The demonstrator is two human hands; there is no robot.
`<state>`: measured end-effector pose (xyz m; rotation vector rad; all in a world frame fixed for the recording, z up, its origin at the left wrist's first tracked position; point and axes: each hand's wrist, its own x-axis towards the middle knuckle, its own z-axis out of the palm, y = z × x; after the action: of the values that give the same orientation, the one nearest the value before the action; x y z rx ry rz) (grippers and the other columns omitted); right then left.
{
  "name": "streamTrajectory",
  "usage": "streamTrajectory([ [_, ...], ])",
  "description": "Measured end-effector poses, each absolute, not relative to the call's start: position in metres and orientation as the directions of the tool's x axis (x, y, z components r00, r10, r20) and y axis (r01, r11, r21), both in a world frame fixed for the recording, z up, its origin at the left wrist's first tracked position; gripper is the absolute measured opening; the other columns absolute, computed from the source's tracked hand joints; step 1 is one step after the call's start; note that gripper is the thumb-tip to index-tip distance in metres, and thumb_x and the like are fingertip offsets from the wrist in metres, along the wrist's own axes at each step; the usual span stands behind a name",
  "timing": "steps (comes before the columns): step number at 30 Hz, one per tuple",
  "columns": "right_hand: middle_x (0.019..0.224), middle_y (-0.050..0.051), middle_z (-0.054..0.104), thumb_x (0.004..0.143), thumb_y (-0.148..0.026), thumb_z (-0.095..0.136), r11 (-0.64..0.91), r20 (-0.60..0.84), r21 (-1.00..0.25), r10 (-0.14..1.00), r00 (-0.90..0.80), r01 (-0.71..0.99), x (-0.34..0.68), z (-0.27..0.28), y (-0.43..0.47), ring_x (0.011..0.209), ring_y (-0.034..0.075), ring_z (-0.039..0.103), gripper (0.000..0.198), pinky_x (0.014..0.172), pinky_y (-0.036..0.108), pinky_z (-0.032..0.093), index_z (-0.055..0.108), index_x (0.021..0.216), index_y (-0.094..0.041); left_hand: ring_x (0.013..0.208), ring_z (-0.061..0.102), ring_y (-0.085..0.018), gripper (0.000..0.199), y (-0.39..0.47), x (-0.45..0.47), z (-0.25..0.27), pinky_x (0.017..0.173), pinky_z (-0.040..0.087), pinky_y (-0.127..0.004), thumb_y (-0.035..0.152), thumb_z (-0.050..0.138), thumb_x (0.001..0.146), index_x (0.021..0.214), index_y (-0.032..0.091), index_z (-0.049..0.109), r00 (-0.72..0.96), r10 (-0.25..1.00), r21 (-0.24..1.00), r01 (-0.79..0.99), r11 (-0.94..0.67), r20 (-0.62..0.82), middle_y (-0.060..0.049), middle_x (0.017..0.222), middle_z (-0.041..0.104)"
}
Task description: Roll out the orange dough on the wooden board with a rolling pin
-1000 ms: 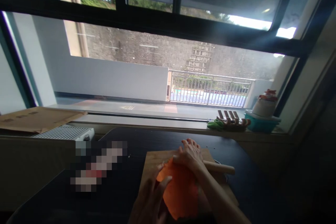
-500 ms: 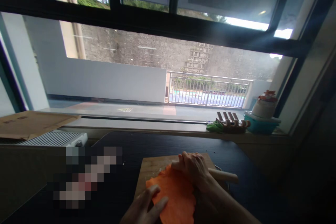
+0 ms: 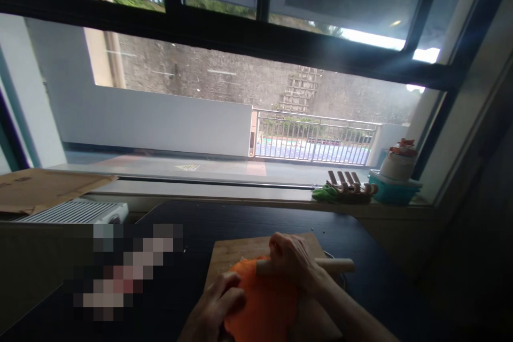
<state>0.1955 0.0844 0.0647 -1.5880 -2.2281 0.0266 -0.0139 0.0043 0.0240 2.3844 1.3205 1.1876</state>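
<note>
orange sheet [image 3: 266, 304]: near edge cut off | rolling pin [image 3: 336, 265]: middle hidden | tabletop patch [image 3: 136, 264]: pixelated

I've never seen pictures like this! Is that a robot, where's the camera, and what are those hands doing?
No robot here, just a person's two bare hands. The camera sits on the person's head, looking forward and down, so you see roughly what they see. On the dark, wood-grained table lies a flat, light-brown wooden board, with a thin, orange, dough-like sheet on it. The right hand grips a pale, round wooden rolling pin. The left hand is at the sheet's left edge. The blocky patch on the left is blurred, so I can't tell what's there.
</note>
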Motion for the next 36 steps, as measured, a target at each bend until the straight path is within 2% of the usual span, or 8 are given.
streamTrajectory([
  [3, 0.101, 0.004, 0.067, 0.09, -0.025, 0.047, 0.346, 0.353, -0.338, 0.909, -0.223, 0.875, 0.182, 0.066, 0.101, 0.095, 0.018, 0.059, 0.023, 0.08, 0.026, 0.038, 0.062, 0.106, -0.021, 0.112, 0.064, -0.022, 0.054, 0.003, -0.013, 0.022, 0.093, 0.054, -0.029, -0.002, 0.047, 0.053, 0.094, 0.026, 0.068, 0.287, 0.781, 0.435, 0.701, -0.566, 0.554, -0.003, 0.121, 0.066],
  [7, 0.118, 0.009, 0.06, 0.093, -0.037, 0.044, 0.295, 0.328, -0.278, 0.924, -0.199, 0.914, 0.164, 0.072, 0.121, 0.11, 0.023, 0.052, 0.033, 0.093, 0.035, 0.036, 0.06, 0.116, -0.019, 0.116, 0.062, -0.023, 0.059, 0.0, -0.006, 0.022, 0.097, 0.052, -0.035, -0.004, 0.045, 0.055, 0.102, 0.025, 0.067, 0.281, 0.811, 0.388, 0.767, -0.511, 0.513, -0.005, 0.125, 0.064],
  [10, 0.119, 0.01, 0.059, 0.094, -0.041, 0.042, 0.291, 0.292, -0.25, 0.932, -0.215, 0.923, 0.16, 0.071, 0.111, 0.11, 0.025, 0.052, 0.036, 0.093, 0.038, 0.036, 0.059, 0.118, -0.02, 0.119, 0.06, -0.024, 0.06, -0.002, -0.002, 0.023, 0.1, 0.051, -0.039, -0.005, 0.043, 0.058, 0.106, 0.022, 0.066, 0.28, 0.835, 0.402, 0.775, -0.488, 0.474, -0.007, 0.128, 0.061],
  [16, 0.117, 0.007, 0.06, 0.092, -0.041, 0.043, 0.276, 0.306, -0.239, 0.931, -0.197, 0.931, 0.162, 0.057, 0.074, 0.114, 0.025, 0.048, 0.033, 0.098, 0.039, 0.031, 0.061, 0.114, -0.025, 0.119, 0.057, -0.022, 0.054, -0.004, 0.002, 0.032, 0.103, 0.047, -0.038, -0.003, 0.041, 0.064, 0.106, 0.022, 0.065, 0.272, 0.882, 0.54, 0.708, -0.454, 0.385, -0.007, 0.127, 0.059],
  [20, 0.119, 0.01, 0.06, 0.092, -0.039, 0.041, 0.23, 0.289, -0.247, 0.945, -0.155, 0.941, 0.159, 0.059, 0.097, 0.115, 0.026, 0.048, 0.035, 0.098, 0.041, 0.032, 0.062, 0.115, -0.022, 0.123, 0.053, -0.023, 0.054, -0.004, 0.001, 0.03, 0.106, 0.044, -0.04, -0.003, 0.042, 0.065, 0.107, 0.022, 0.065, 0.257, 0.897, 0.567, 0.704, -0.428, 0.359, -0.008, 0.128, 0.057],
  [24, 0.124, 0.012, 0.057, 0.092, -0.041, 0.041, 0.148, 0.19, -0.272, 0.977, -0.097, 0.951, 0.157, 0.066, 0.131, 0.118, 0.027, 0.047, 0.04, 0.097, 0.042, 0.032, 0.059, 0.121, -0.02, 0.122, 0.054, -0.023, 0.052, -0.005, 0.001, 0.031, 0.105, 0.043, -0.038, -0.003, 0.041, 0.064, 0.104, 0.022, 0.065, 0.25, 0.904, 0.585, 0.696, -0.416, 0.346, -0.007, 0.128, 0.056],
  [27, 0.126, 0.012, 0.056, 0.092, -0.042, 0.041, 0.144, 0.158, -0.29, 0.982, -0.101, 0.946, 0.157, 0.067, 0.13, 0.119, 0.027, 0.048, 0.042, 0.097, 0.041, 0.033, 0.058, 0.124, -0.021, 0.119, 0.055, -0.021, 0.051, -0.007, 0.002, 0.037, 0.102, 0.044, -0.035, -0.003, 0.041, 0.063, 0.1, 0.021, 0.066, 0.246, 0.906, 0.606, 0.679, -0.415, 0.345, -0.007, 0.125, 0.058],
  [36, 0.121, 0.008, 0.059, 0.094, -0.039, 0.036, 0.211, 0.328, -0.228, 0.936, -0.129, 0.95, 0.156, 0.051, 0.072, 0.121, 0.026, 0.044, 0.035, 0.102, 0.04, 0.029, 0.063, 0.111, -0.025, 0.118, 0.056, -0.021, 0.052, -0.006, 0.004, 0.038, 0.103, 0.044, -0.034, -0.003, 0.04, 0.064, 0.102, 0.021, 0.066, 0.251, 0.902, 0.61, 0.67, -0.423, 0.35, -0.007, 0.126, 0.058],
])
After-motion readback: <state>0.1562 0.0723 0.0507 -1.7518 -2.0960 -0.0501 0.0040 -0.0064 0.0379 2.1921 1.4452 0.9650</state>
